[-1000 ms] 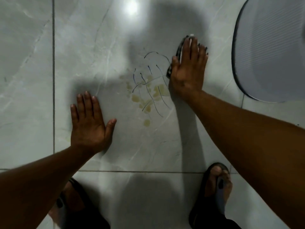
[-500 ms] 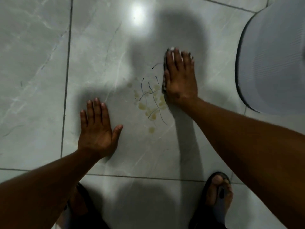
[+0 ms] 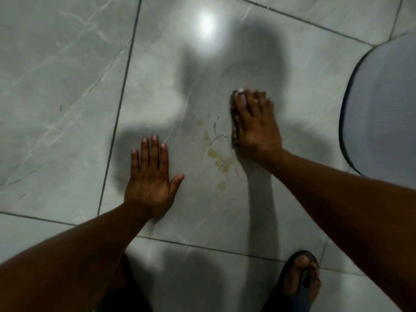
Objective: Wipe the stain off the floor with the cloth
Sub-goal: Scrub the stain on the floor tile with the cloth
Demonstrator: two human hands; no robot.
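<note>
A stain [image 3: 216, 154] of yellowish blotches and thin dark pen lines marks the pale grey floor tile in the middle of the view. My right hand [image 3: 255, 122] presses flat on a dark cloth [image 3: 234, 129] at the stain's right edge; only the cloth's left rim and a light tip beyond my fingers show. My left hand [image 3: 152, 176] lies flat on the tile left of the stain, fingers spread, holding nothing.
A grey ribbed mat with a dark rim [image 3: 382, 104] lies at the right edge. My right foot in a dark sandal [image 3: 299, 282] stands at the bottom right. Dark grout lines [image 3: 119, 109] cross the tiles, and a lamp glare [image 3: 206, 23] shines at the top.
My right hand has slid the cloth leftward onto the right part of the stain, covering several pen lines. The view has shifted; my left hand stays planted.
</note>
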